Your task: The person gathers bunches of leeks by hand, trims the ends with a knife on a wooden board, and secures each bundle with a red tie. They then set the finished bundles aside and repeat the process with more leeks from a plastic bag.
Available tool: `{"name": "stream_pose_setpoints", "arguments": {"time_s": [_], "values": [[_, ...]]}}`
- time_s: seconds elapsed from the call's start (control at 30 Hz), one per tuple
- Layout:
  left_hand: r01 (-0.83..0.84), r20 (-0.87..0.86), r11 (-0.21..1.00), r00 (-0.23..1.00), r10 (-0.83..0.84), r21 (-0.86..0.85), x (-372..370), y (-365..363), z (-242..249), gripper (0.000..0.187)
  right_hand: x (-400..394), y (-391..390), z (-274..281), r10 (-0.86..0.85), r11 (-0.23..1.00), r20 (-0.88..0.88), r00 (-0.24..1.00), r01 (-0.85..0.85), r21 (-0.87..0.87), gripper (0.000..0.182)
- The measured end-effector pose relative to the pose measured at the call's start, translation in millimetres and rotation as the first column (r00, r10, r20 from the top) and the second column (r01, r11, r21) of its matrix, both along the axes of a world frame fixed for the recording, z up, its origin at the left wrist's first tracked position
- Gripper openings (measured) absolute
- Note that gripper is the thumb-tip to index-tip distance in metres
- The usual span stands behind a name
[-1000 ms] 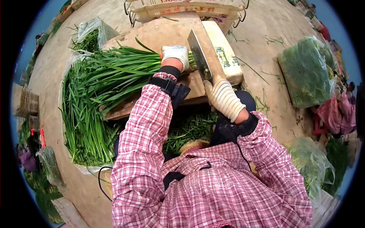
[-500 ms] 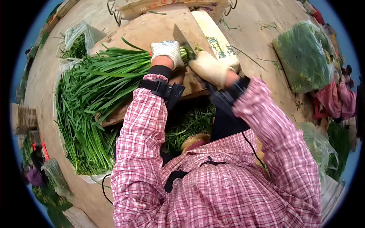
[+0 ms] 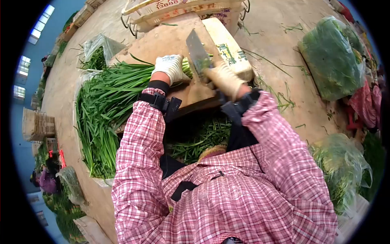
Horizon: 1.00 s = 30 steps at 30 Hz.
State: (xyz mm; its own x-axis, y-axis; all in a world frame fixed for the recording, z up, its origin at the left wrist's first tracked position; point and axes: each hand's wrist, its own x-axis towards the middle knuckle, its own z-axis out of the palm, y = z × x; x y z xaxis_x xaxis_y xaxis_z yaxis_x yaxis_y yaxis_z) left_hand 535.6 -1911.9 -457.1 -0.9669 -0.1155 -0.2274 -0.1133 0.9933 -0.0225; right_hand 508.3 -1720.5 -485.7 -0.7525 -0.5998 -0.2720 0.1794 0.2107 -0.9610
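Note:
My left hand, in a white knitted glove, is closed over the pale stalk ends of a bunch of garlic chives. The long green leaves spread left across a wooden board and hang down over its edge. My right hand, in a cream glove, grips the handle of a cleaver. Its broad blade stands over the board, just right of the stalk ends, pointing away from me. The glove hides most of the handle.
Behind the board is a white crate with metal handles. A white foam box touches its right side. Cut greens lie below the board. A wrapped green bale and a plastic bag are at right.
The cleaver has shifted away from the stalk ends, its blade face now showing more. My left hand stays on the bunch. The whole view has tilted, showing more of the far crate.

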Motion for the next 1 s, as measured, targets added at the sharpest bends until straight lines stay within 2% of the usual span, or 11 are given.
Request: {"name": "stream_pose_setpoints", "arguments": {"time_s": [0.07, 0.13, 0.33, 0.4, 0.5, 0.6, 0.63, 0.8, 0.87, 0.93, 1.0], "values": [[0.003, -0.008, 1.0, 1.0, -0.003, 0.015, 7, -6, 3, 0.091, -28, 14, 17, 0.085, 0.955, -0.493, 0.866, 0.07, 0.288, 0.026], [0.078, -0.21, 0.997, 0.975, -0.076, -0.002, 15, -17, 4, 0.105, -76, 7, -12, 0.254, 0.834, -0.788, 0.561, 0.285, 0.472, 0.032], [0.041, -0.257, 0.992, 0.964, -0.071, -0.123, 56, -39, 9, 0.113, -89, -9, -20, 0.464, 0.707, -0.676, 0.573, 0.22, 0.672, 0.031], [0.045, -0.247, 0.993, 0.966, -0.072, -0.111, 62, -42, -5, 0.115, -92, -10, -5, 0.657, 0.545, -0.549, 0.516, 0.177, 0.819, 0.036], [0.008, -0.241, 0.996, 0.97, -0.029, -0.088, 64, -31, -9, 0.11, -79, -20, 12, 0.454, 0.869, -0.818, 0.353, 0.028, 0.494, 0.05], [0.004, -0.259, 0.997, 0.966, -0.025, -0.08, 67, -30, -11, 0.107, -81, -43, 5, 0.349, 0.935, -0.885, 0.308, -0.172, 0.309, 0.051], [-0.003, -0.261, 0.998, 0.965, -0.016, -0.07, 68, -29, -10, 0.106, -84, -51, 3, 0.427, 0.9, -0.87, 0.245, -0.017, 0.437, 0.049], [-0.003, -0.313, 0.998, 0.949, -0.018, -0.066, 71, -29, -16, 0.107, -89, -72, -26, 0.423, 0.898, -0.774, 0.471, -0.105, 0.427, 0.043], [-0.005, -0.338, 0.998, 0.941, -0.014, -0.055, 71, -29, -18, 0.108, -97, -80, -34, 0.298, 0.955, -0.448, 0.843, -0.262, 0.141, 0.045], [-0.011, -0.339, 0.999, 0.941, -0.006, -0.047, 71, -30, -20, 0.109, -106, -82, -40, 0.32, 0.947, -0.566, 0.76, -0.232, 0.223, 0.041], [-0.008, -0.357, 0.999, 0.934, -0.009, -0.046, 72, -31, -22, 0.11, -115, -82, -44, 0.464, 0.845, -0.849, 0.252, 0.162, 0.509, 0.037]]}}
